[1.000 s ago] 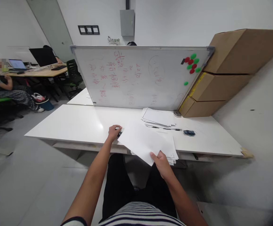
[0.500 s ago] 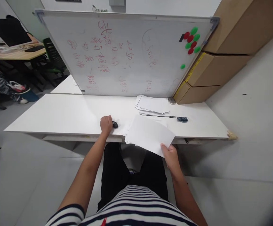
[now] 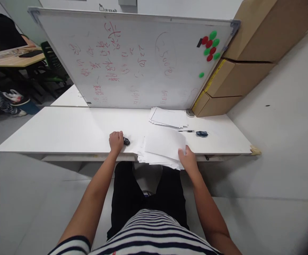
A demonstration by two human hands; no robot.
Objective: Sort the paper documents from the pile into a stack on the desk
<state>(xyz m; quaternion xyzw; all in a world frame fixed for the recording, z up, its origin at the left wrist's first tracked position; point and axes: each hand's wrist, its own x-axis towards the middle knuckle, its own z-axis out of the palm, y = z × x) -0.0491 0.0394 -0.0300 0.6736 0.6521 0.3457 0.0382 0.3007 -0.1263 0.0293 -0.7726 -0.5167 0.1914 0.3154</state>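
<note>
On the white desk [image 3: 71, 131], my left hand [image 3: 116, 141] is closed round a small dark object [image 3: 126, 141], whose rounded black end sticks out to the right; its kind is hidden by the fingers. My right hand [image 3: 188, 159] pinches the right edge of a white sheet of paper [image 3: 166, 141], thumb on top. That sheet lies over a loose, fanned stack of papers [image 3: 143, 157] at the desk's front edge. Behind it rests a second stack of papers [image 3: 168, 117]. A pen [image 3: 187, 131] and a small dark blue object [image 3: 202, 134] lie to the right.
A whiteboard [image 3: 148, 49] with red writing and round magnets [image 3: 209, 44] stands along the desk's back. Cardboard boxes [image 3: 249, 78] are piled at the right. Another desk [image 3: 16, 61] with a monitor [image 3: 4, 33] is at the far left, with part of a person near it.
My right hand has moved up and slightly left, bringing the sheet from a tilted, raised position down over the stack. The left hand keeps its grip. The whole view has shifted slightly.
</note>
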